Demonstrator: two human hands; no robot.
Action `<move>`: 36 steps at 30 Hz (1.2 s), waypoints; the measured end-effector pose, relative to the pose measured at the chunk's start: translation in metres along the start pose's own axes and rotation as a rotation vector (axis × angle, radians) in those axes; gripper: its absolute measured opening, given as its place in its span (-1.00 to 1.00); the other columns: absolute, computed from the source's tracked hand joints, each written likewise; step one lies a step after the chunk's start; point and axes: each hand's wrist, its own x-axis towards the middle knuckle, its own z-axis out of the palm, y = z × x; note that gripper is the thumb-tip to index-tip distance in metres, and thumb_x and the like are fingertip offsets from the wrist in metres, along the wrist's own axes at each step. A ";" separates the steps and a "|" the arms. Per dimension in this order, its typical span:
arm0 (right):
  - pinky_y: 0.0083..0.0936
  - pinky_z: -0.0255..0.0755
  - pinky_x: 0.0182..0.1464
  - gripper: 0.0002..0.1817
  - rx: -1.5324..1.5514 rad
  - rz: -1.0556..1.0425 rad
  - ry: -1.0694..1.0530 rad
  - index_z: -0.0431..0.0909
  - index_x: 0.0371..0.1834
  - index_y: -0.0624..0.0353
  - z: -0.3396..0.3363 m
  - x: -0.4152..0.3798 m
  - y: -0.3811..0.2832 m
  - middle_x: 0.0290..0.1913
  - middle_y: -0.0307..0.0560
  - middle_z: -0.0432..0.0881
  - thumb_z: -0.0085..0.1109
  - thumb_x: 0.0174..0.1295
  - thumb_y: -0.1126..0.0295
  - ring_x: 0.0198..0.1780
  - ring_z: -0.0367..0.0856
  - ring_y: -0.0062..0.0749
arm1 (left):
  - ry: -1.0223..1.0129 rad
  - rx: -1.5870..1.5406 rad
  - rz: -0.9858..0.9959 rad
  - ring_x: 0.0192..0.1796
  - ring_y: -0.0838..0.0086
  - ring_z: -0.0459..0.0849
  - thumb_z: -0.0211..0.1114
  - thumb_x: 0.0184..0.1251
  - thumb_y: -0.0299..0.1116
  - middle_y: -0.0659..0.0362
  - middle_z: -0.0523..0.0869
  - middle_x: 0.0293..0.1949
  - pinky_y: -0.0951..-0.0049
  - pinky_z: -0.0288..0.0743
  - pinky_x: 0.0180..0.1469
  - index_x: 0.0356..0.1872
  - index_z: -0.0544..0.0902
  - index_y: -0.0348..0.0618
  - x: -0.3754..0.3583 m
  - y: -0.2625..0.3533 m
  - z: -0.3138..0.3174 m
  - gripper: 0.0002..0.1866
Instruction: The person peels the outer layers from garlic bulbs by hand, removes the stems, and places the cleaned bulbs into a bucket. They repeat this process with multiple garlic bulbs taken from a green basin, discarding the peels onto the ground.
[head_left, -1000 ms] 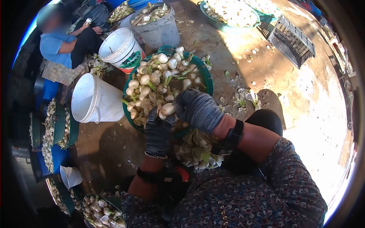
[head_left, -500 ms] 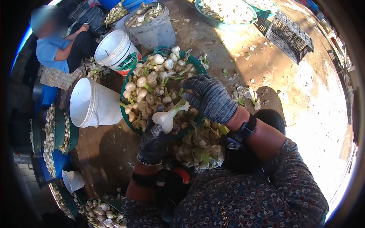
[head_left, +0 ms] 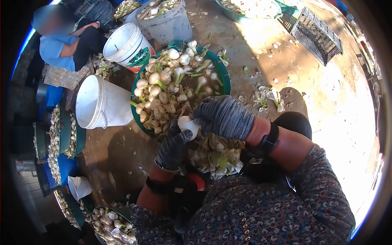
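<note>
L hand point(head_left: 173, 145) is cupping the bulb point(head_left: 188, 126), prob. light, firm, slick & best held round its belly, R hand point(head_left: 222, 116) gripping its other end.

Bulbs point(head_left: 163, 97) lie in a basin point(head_left: 226, 77) above the frame's centre, with peelings point(head_left: 220, 158) below it, a bucket point(head_left: 118, 104) to its left, a crate point(head_left: 316, 36) upper right, a person point(head_left: 59, 51) upper left.

Looks like matt knit cloth on the right glove point(head_left: 230, 116) and left glove point(head_left: 170, 151). Shows smooth, kinda glossy skin on the held bulb point(head_left: 188, 126), papery stuff in the peelings point(head_left: 216, 158). Seems like smooth plastic for the white bucket point(head_left: 117, 105) and green tub point(head_left: 225, 77), meshy plastic for the crate point(head_left: 317, 36). Goes rough and matt across the floor point(head_left: 216, 36).
</note>
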 end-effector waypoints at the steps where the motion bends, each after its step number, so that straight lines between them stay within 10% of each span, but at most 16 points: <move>1: -0.28 0.55 -0.15 -0.84 0.021 0.004 -0.011 0.65 -0.24 0.08 -0.001 -0.001 -0.001 -0.32 -0.04 0.65 0.20 0.16 0.32 -0.22 0.65 -0.06 | 0.010 -0.110 -0.056 0.18 0.32 0.52 0.42 0.06 -0.17 0.07 0.52 0.16 0.35 0.40 0.25 0.30 0.31 -0.25 -0.002 0.002 0.003 -0.21; 13: -0.34 0.52 -0.11 -0.74 0.482 0.369 -0.096 0.60 -0.16 0.22 0.019 0.004 0.019 -0.30 0.08 0.65 0.25 0.21 0.27 -0.21 0.67 -0.09 | -0.066 0.677 0.209 0.19 0.36 0.52 0.27 0.08 -0.41 0.00 0.49 0.19 0.42 0.43 0.19 0.41 0.08 -0.35 0.001 -0.001 -0.009 -0.16; 20: -0.29 0.51 -0.17 -0.69 0.165 0.041 0.059 0.57 -0.21 0.22 0.021 -0.001 0.000 -0.29 0.05 0.68 0.24 0.23 0.16 -0.26 0.67 -0.11 | -0.010 0.433 0.007 0.11 0.34 0.58 0.29 0.19 -0.41 0.02 0.56 0.10 0.41 0.46 0.15 0.33 0.21 -0.35 -0.004 0.003 -0.012 -0.31; 23: -0.32 0.50 -0.21 -0.71 0.200 0.364 0.072 0.57 -0.24 0.22 0.035 0.003 0.002 -0.34 0.04 0.66 0.23 0.25 0.19 -0.32 0.64 -0.11 | 0.126 0.302 -0.059 0.07 0.39 0.59 0.33 0.21 -0.36 0.07 0.57 0.07 0.41 0.48 0.12 0.31 0.25 -0.32 -0.003 0.006 0.001 -0.33; 25: -0.31 0.50 -0.22 -0.73 0.354 0.454 0.077 0.56 -0.26 0.22 0.034 0.006 0.006 -0.36 0.05 0.65 0.23 0.25 0.21 -0.32 0.63 -0.07 | 0.107 0.983 0.296 0.06 0.41 0.60 0.33 0.23 -0.35 0.09 0.57 0.07 0.43 0.50 0.09 0.30 0.24 -0.29 0.000 0.008 0.005 -0.34; 29: -0.29 0.49 -0.25 -0.73 0.512 0.414 0.210 0.55 -0.31 0.24 0.042 0.007 0.004 -0.43 0.10 0.62 0.23 0.25 0.22 -0.35 0.63 -0.05 | 0.109 0.868 0.389 0.07 0.36 0.60 0.34 0.22 -0.33 0.03 0.56 0.07 0.40 0.52 0.08 0.30 0.23 -0.29 -0.002 0.004 -0.001 -0.32; 31: -0.30 0.49 -0.25 -0.72 0.450 0.305 0.292 0.55 -0.31 0.26 0.043 0.005 0.000 -0.44 0.10 0.62 0.24 0.25 0.21 -0.37 0.63 -0.09 | 0.061 0.189 0.045 0.08 0.35 0.58 0.34 0.14 -0.39 0.08 0.53 0.10 0.40 0.51 0.10 0.35 0.20 -0.28 -0.004 0.004 -0.010 -0.25; 34: -0.31 0.48 -0.26 -0.71 0.251 0.111 0.299 0.55 -0.30 0.27 0.038 0.005 0.000 -0.46 0.11 0.61 0.25 0.25 0.21 -0.38 0.62 -0.14 | 0.168 0.264 -0.064 0.11 0.37 0.56 0.34 0.14 -0.37 0.10 0.51 0.11 0.41 0.51 0.10 0.36 0.20 -0.26 -0.005 0.004 -0.017 -0.24; 36: -0.31 0.48 -0.25 -0.71 0.423 0.428 0.293 0.55 -0.30 0.27 0.036 0.010 0.011 -0.45 0.11 0.61 0.24 0.26 0.21 -0.39 0.61 -0.14 | 0.168 0.552 0.057 0.11 0.40 0.55 0.33 0.16 -0.34 0.11 0.50 0.13 0.44 0.50 0.09 0.36 0.22 -0.24 -0.007 0.004 -0.016 -0.27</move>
